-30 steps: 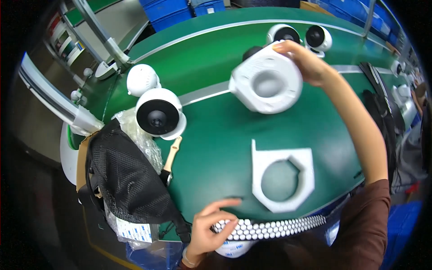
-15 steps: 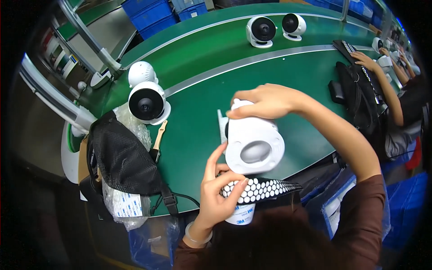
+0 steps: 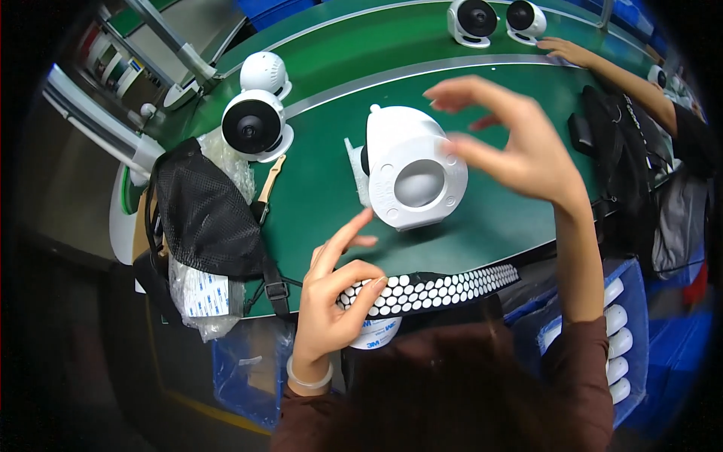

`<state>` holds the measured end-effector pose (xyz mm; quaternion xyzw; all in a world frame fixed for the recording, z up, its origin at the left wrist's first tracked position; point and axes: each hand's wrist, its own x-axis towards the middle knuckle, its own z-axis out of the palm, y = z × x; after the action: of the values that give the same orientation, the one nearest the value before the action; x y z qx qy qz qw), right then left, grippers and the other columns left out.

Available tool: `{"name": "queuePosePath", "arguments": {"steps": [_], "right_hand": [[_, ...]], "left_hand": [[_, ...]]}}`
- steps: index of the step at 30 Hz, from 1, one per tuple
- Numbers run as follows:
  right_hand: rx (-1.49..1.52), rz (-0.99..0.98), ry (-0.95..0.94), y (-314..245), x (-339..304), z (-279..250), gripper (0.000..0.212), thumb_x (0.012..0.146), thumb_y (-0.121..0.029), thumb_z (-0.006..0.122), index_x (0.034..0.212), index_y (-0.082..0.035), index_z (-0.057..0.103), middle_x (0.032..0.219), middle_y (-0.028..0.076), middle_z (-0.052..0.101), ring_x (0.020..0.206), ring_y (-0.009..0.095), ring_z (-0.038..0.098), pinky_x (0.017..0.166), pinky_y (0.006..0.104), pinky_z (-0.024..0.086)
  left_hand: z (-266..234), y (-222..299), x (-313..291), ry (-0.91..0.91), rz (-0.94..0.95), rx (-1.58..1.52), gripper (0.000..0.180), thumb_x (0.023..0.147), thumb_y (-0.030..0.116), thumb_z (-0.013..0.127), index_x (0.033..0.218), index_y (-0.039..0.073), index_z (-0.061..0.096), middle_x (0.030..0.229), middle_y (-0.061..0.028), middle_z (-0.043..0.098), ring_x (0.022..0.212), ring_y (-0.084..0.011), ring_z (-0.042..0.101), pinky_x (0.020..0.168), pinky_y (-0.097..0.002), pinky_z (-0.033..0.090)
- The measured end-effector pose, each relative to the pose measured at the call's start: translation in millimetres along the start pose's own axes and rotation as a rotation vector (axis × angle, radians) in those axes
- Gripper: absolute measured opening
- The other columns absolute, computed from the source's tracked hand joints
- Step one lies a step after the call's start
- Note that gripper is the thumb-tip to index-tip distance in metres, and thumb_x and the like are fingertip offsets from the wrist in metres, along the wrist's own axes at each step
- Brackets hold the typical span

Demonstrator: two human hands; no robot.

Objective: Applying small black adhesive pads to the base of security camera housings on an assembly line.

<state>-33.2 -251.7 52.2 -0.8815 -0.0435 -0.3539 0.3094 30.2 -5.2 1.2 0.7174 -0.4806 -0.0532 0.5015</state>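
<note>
A white round device [image 3: 410,128] with a black front lies tipped on the green table, the ringed underside of its base towards me. Round marks sit around the base's oval opening. A pale flat piece [image 3: 357,173] stands against its left side. My right hand [image 3: 520,143] is open beside the device, fingers apart and partly blurred. Nearer me, my left hand [image 3: 335,297] pinches the left end of a black strip of white round pads [image 3: 429,294] between thumb and forefinger, its other fingers stretched out. Below the strip hangs a white piece with blue print [image 3: 375,334].
Similar devices stand at the left [image 3: 256,124] and far back [image 3: 473,21]. A black mesh bag [image 3: 203,218] and a wooden-handled brush [image 3: 272,179] lie left. At right are a black bag [image 3: 602,135], another person's arm [image 3: 633,90] and a blue bin [image 3: 636,331] of white parts.
My right hand has let go of the device and lifted off to the right. My left hand has drawn back from its base. The other person's hand has reached towards the far devices.
</note>
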Motion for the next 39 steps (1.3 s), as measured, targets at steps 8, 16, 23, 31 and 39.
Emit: {"name": "queuePosePath", "arguments": {"steps": [8,16,23,31,39], "right_hand": [[0.184,0.172,-0.103,0.4,-1.0,23.1,0.023,0.086,-0.021,0.055,0.079,0.000,0.058,0.061,0.012,0.053,0.051,0.017,0.047,0.048,0.0291,0.037],[-0.092,0.021,0.151,-5.2,-4.2,30.6,0.015,0.082,-0.018,0.060,0.084,-0.003,0.058,0.065,0.010,0.056,0.056,0.026,0.055,0.051,0.0328,0.044],[0.471,0.143,-0.385,-42.2,-71.1,39.0,0.019,0.083,-0.018,0.059,0.094,-0.003,0.061,0.086,0.011,0.062,0.075,0.027,0.060,0.065,0.0348,0.048],[0.216,0.203,-0.218,-51.6,-80.9,40.9,0.011,0.077,-0.016,0.064,0.075,-0.007,0.057,0.063,0.009,0.055,0.058,0.027,0.057,0.052,0.0342,0.044],[0.246,0.120,-0.016,-56.5,-78.5,39.9,0.018,0.062,-0.004,0.074,0.078,-0.006,0.065,0.073,0.004,0.062,0.065,0.020,0.057,0.056,0.0282,0.045]], "left_hand": [[2.1,-3.3,23.3,-0.090,0.044,0.012,0.006,0.071,0.009,0.065,0.071,0.003,0.064,0.137,-0.0281,0.030,0.126,-0.0381,0.034,0.102,-0.0410,0.026],[-3.9,5.0,6.6,-0.013,0.019,0.105,0.006,0.064,0.003,0.063,0.071,0.002,0.062,0.112,-0.0203,0.053,0.099,-0.0312,0.051,0.088,-0.0379,0.037],[-10.0,4.8,-0.2,0.007,0.245,0.034,0.017,0.060,-0.002,0.064,0.076,0.005,0.062,0.091,-0.0082,0.058,0.071,-0.0214,0.050,0.066,-0.0303,0.039],[-5.5,15.8,24.2,-0.226,0.186,0.266,0.010,0.070,0.001,0.061,0.079,0.004,0.058,0.070,-0.0045,0.052,0.062,-0.0207,0.046,0.066,-0.0304,0.033],[0.0,19.9,24.9,-0.184,0.143,0.076,0.008,0.069,-0.002,0.058,0.072,0.005,0.056,0.062,-0.0029,0.046,0.057,-0.0199,0.040,0.059,-0.0298,0.028]]}}
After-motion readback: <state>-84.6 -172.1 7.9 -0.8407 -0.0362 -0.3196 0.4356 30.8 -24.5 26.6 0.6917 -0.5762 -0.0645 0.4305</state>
